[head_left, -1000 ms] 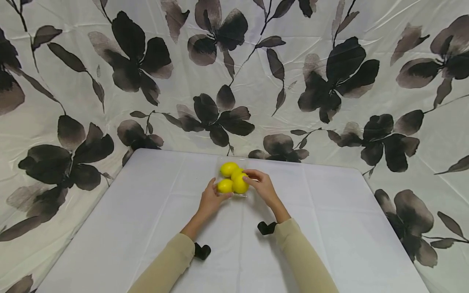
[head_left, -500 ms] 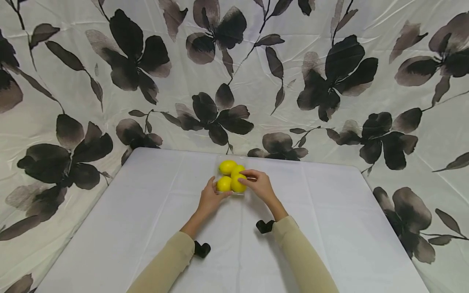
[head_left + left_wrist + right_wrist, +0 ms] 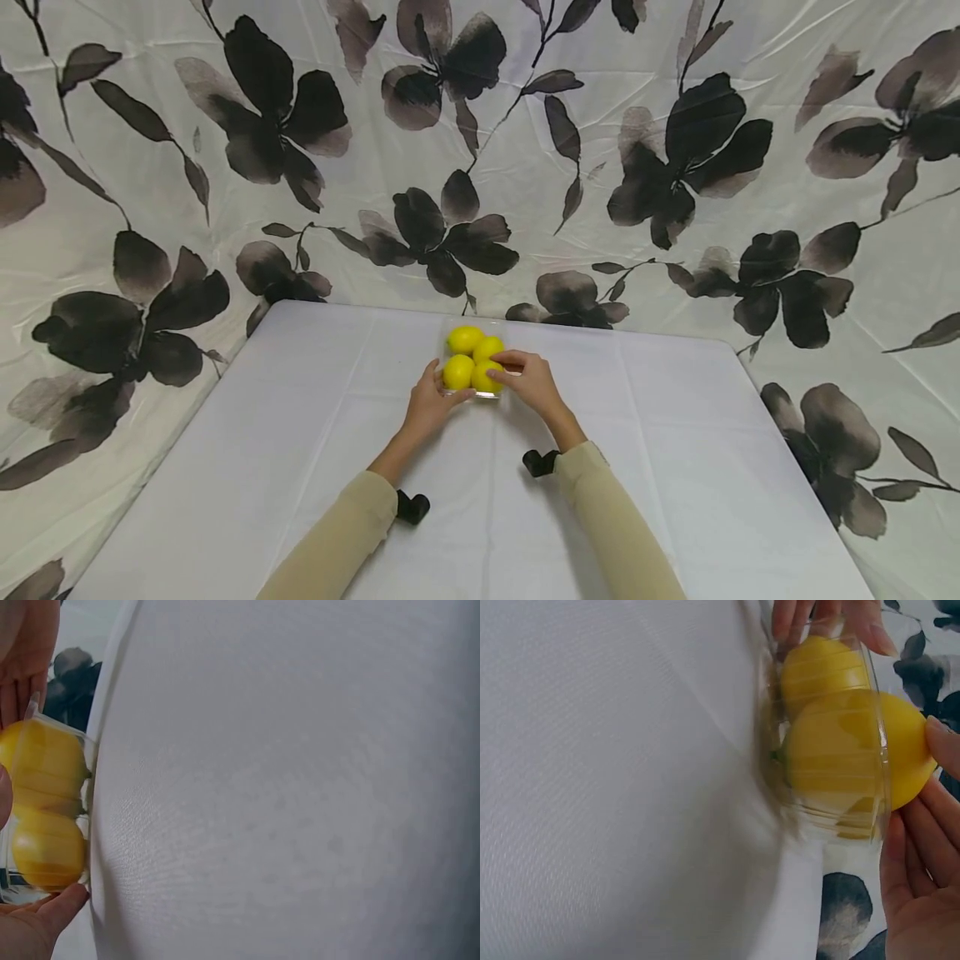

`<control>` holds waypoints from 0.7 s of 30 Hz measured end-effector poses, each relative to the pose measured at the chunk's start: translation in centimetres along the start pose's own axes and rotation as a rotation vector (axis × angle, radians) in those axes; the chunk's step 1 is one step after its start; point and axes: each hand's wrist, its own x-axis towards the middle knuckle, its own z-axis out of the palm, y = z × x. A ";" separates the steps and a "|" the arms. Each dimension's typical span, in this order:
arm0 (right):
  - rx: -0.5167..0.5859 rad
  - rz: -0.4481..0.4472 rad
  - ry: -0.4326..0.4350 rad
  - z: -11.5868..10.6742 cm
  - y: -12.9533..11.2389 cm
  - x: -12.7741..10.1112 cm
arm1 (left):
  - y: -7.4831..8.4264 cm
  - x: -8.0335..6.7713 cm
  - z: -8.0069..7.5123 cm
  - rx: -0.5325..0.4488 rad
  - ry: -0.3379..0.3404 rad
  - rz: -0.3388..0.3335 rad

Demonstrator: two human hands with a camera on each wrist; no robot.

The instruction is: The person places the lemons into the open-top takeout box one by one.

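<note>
A clear plastic container sits near the far edge of the white-covered table, with several yellow lemons inside. Two lemons lie at the back, a left one and a right one. Another lemon fills the front left. My left hand grips the container's near left corner, thumb along its front wall. With thumb and fingers, my right hand holds the front-right lemon, which sits partly below the rim and bulges above it in the right wrist view.
The white cloth covers the table on both sides of the arms. Behind it hangs a white curtain with dark flowers. Black wrist-worn devices stick out at both beige sleeves.
My right hand has lowered its lemon into the container's front-right corner. The front-left lemon now shows more fully. The left hand stays at the container's corner.
</note>
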 end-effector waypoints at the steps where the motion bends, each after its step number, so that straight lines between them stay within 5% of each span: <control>1: 0.005 0.006 -0.003 0.0 0.0 0.0 | 0.0 0.1 0.0 0.002 0.002 -0.002; 14: 0.037 -0.050 -0.013 -0.2 0.1 0.1 | 0.1 0.7 -0.4 0.051 -0.008 0.017; 18: -0.070 -0.091 0.043 -0.5 -0.1 0.1 | 0.2 0.5 -0.3 0.096 0.009 0.049; 21: -0.236 -0.124 0.093 -0.8 -0.4 -0.1 | 0.5 0.6 -0.1 0.236 0.046 0.143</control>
